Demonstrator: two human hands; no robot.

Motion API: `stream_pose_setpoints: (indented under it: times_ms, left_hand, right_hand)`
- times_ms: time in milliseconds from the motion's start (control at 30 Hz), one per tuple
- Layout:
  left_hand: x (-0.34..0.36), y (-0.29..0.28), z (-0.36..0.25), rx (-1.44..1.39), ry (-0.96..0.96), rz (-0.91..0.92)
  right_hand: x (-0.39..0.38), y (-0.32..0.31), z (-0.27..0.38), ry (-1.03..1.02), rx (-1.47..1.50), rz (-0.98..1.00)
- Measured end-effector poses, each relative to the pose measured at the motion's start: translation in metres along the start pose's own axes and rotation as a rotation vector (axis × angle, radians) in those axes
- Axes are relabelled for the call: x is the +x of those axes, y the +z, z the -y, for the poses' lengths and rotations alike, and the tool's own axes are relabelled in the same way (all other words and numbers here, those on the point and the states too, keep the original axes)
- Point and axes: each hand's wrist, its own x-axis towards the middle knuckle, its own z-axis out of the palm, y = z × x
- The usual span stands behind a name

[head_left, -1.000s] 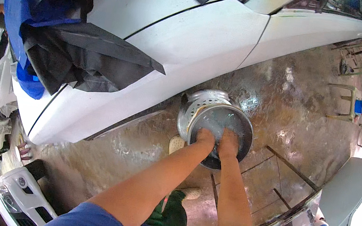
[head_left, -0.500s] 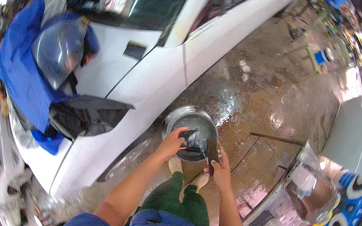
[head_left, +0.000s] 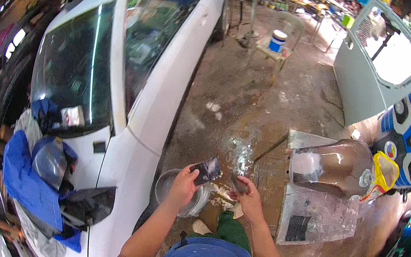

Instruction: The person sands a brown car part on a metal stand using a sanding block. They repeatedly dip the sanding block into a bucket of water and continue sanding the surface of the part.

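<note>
My left hand is closed on a dark sheet of sandpaper, with a whitish smear on its face. A hand's width to the right, my right hand grips a narrow dark block; my fingers cover part of it. Below my left hand stands a round metal basin on the floor, partly hidden by that hand and forearm. The sheet and the block are apart from each other.
A white car stands along my left, with a blue jacket on its hood. To my right, a glossy brown fuel tank rests by a stained board. Farther off are a grey vehicle door and a chair holding a tub.
My view has swung up and to the right. Both hands have come away from over the basin, still holding the sandpaper and the block, and the brown tank now shows fully.
</note>
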Motion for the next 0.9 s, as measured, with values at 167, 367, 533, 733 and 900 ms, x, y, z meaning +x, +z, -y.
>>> stream_pose_setpoints:
  times_ms: [167, 367, 533, 733, 900]
  left_hand:
    - [0.039, 0.076, 0.009, 0.057, -0.049, 0.019]
    - [0.093, 0.144, 0.03, 0.261, -0.221, 0.219]
    - [0.115, 0.192, 0.047, 0.333, -0.304, 0.341]
    - [0.131, 0.247, 0.053, 0.298, -0.273, 0.149]
    - [0.165, 0.256, 0.025, 0.097, -0.5, 0.239]
  right_hand:
    - [0.0, -0.043, 0.075, -0.094, -0.242, -0.168]
    - [0.023, -0.106, 0.108, -0.27, -0.02, -0.113]
    - [0.024, -0.145, 0.129, -0.222, -0.037, -0.025]
    - [0.018, -0.137, 0.158, -0.752, -0.82, -0.12]
    - [0.046, -0.129, 0.158, -0.784, -1.153, -0.096]
